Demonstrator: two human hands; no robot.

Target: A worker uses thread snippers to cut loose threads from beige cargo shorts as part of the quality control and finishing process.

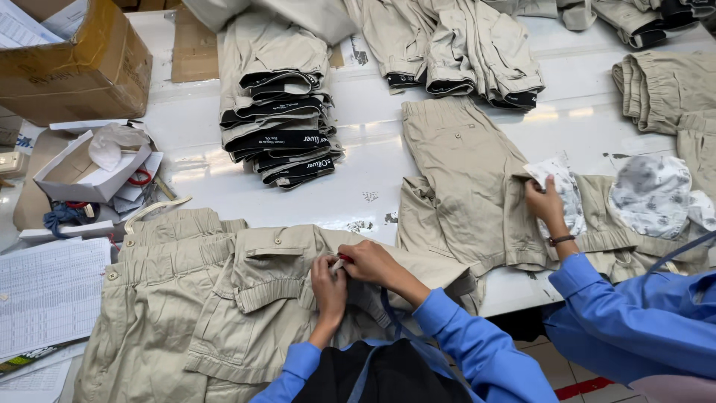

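The person's two hands meet low in the middle of the view, over a pair of khaki cargo shorts [253,298] spread flat on the white table [358,179]. The left hand [328,287] and the right hand [371,263] are pressed close together, fingertips touching, and between them they pinch a small red and white tool [339,261] against the cloth just beside a buttoned flap pocket; what kind of tool it is cannot be told. Both fists are curled tight around that spot, and the blue sleeves run down to six o'clock. At nine o'clock from the hands a second pair of khaki shorts [149,298] lies under the first one's edge, and beyond it sits a printed paper sheet [48,287]. At twelve o'clock, well apart, stands a stack of folded shorts [276,112] with dark waistbands showing. At ten o'clock an open white box [82,168] holds a crumpled plastic bag, with a brown cardboard carton [82,67] behind it. At three o'clock a co-worker's hand [544,205] in a blue sleeve grips a white patterned pocket lining [563,190] pulled out of another flat pair of khaki shorts [466,179], and more folded pairs lie heaped along the far rim.
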